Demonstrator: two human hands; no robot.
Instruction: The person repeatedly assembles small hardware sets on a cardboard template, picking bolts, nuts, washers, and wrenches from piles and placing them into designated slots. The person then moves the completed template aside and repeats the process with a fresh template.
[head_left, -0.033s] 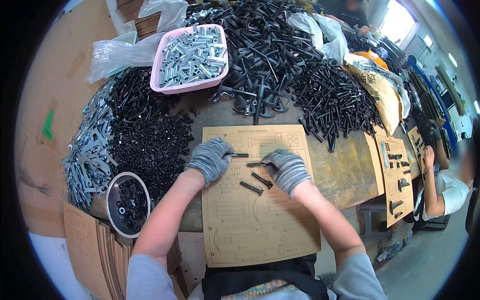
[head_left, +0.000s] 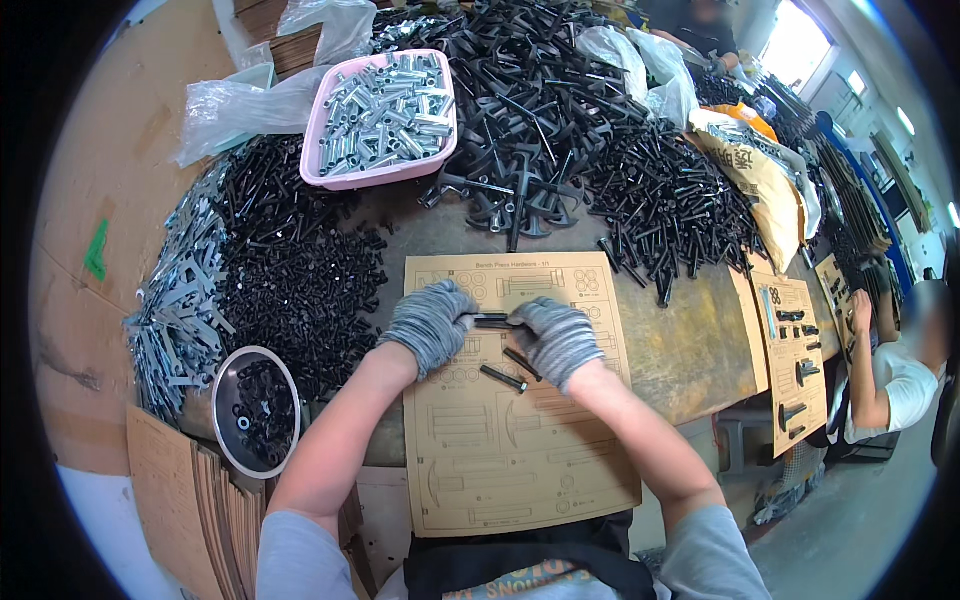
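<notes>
My left hand (head_left: 430, 327), in a grey knit glove, pinches the left end of dark bolts (head_left: 491, 321) held level over the upper part of a brown printed card (head_left: 470, 490). From the right, my right hand (head_left: 560, 342), gloved alike, closes its fingers on their other end. The pieces lie close together between the fingertips, and their ends are hidden. Just below, a black bolt (head_left: 503, 378) rests slantwise on the card. Another black bolt (head_left: 521, 363) lies beside it, partly under my right hand. Line drawings of hardware cover the card.
A pink tub (head_left: 378, 180) of silver sleeves stands beyond my left hand. Heaps of black bolts (head_left: 670, 200), small black screws (head_left: 290, 300) and flat silver pieces (head_left: 185, 310) surround the card. A metal bowl (head_left: 230, 452) sits at left. At right, a co-worker's arm (head_left: 864, 370) is near another card (head_left: 790, 350).
My hands have come closer together. The bolts that each held apart now meet between my fingertips. My right hand has shifted left, partly covering one loose bolt.
</notes>
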